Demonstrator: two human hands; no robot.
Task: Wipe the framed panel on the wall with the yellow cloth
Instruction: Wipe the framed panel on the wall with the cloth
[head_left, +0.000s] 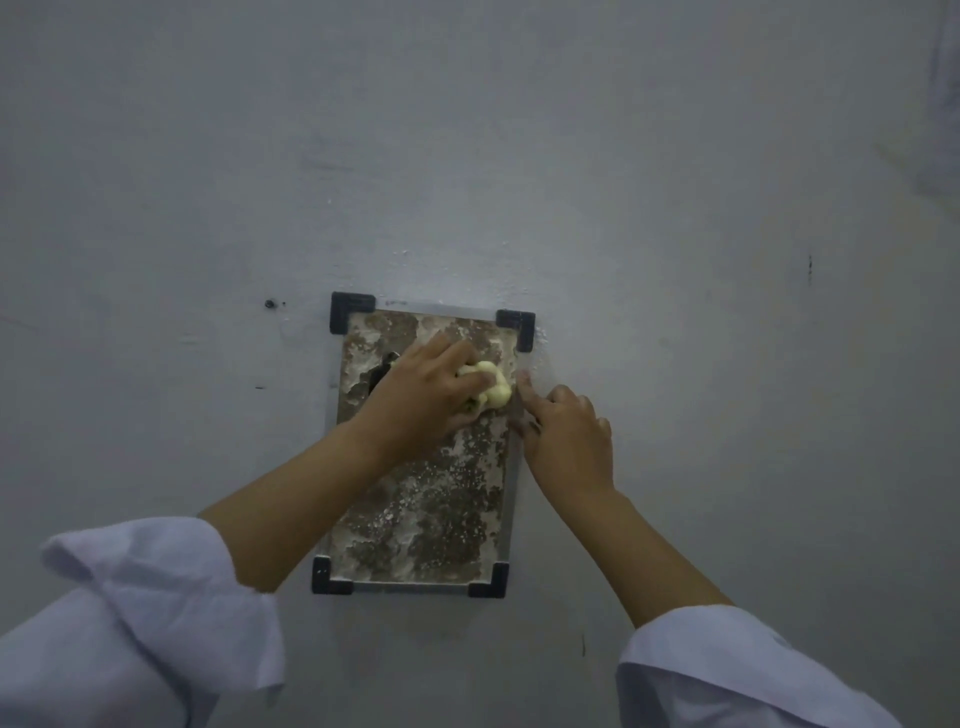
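Gripping 1 yellow cloth: left hand | 1 framed panel | right hand grip half-curled, edge-touching

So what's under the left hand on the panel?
The left hand grips a bunched yellow cloth against the framed panel; only its right part shows. A dark patch peeks out left of the fingers. The surface beneath is covered.

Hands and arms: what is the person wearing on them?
No gloves, rings or watches show. The left hand and right hand are bare, and so are both forearms. Loose pale, white-looking sleeves are pushed up both arms; the left sleeve has a wide folded cuff, the right sleeve sits lower.
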